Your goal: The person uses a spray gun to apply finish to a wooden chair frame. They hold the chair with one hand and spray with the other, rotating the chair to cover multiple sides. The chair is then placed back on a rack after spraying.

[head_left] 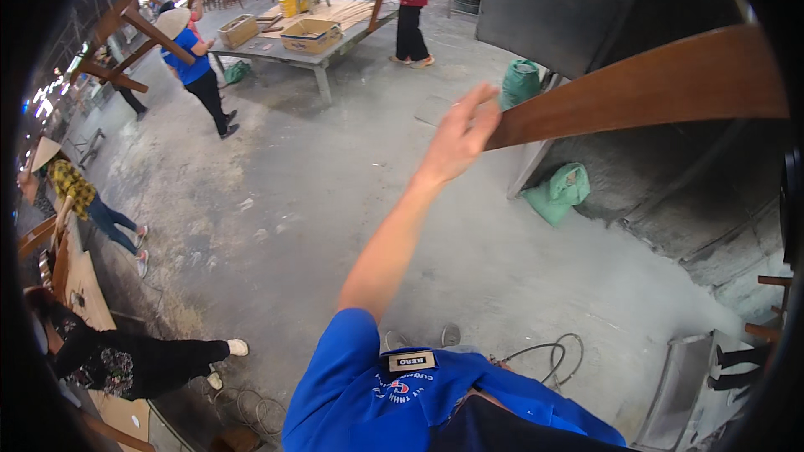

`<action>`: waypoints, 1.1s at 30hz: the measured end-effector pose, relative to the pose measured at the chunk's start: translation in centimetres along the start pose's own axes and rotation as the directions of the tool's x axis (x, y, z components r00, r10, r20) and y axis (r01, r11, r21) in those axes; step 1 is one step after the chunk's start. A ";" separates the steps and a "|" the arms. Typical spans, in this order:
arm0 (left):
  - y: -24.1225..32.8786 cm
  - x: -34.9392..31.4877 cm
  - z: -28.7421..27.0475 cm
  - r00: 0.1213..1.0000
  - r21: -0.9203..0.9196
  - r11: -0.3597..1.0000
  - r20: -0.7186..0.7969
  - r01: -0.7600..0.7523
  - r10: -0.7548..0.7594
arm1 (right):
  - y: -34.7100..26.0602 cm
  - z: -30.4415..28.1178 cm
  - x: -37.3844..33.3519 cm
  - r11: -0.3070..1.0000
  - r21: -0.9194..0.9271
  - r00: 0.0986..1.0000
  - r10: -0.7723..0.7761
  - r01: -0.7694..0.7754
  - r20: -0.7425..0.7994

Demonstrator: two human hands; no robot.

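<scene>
My left hand (pixel 462 136) is raised at arm's length, its fingers bent over the left end of a long, curved brown wooden board (pixel 645 88). That end is partly hidden behind the fingers. The board is smooth and reddish-brown, widens toward the right, and runs to the edge of the picture in mid-air. Whatever bears its far end is out of sight. My right arm's blue sleeve (pixel 544 406) shows at the lower edge, but the hand itself is out of the picture.
A dark panel (pixel 553 8) stands behind the board, with green sacks (pixel 559 192) on the floor. A hose (pixel 559 351) lies near my feet. People work at the left. A table (pixel 276 52) holding boxes stands farther back, and a metal box (pixel 682 385) at lower right.
</scene>
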State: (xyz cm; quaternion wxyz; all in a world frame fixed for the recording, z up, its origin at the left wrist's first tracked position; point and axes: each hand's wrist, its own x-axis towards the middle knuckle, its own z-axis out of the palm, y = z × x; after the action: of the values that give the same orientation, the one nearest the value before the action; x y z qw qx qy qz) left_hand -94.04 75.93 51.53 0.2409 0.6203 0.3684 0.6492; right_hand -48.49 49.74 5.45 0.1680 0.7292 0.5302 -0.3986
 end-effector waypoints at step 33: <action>13.4 -12.2 40.9 0.558 -0.218 0.819 0.817 0.530 -0.144 | 23.1 -7.1 -3.3 0.931 0.360 0.998 0.055 -0.058 0.019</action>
State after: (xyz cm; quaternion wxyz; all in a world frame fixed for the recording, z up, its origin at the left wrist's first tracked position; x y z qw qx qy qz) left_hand -50.48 65.72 52.63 0.6314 0.6788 0.1869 0.3250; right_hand -25.06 43.57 8.26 0.0451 0.7609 0.4260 -0.4873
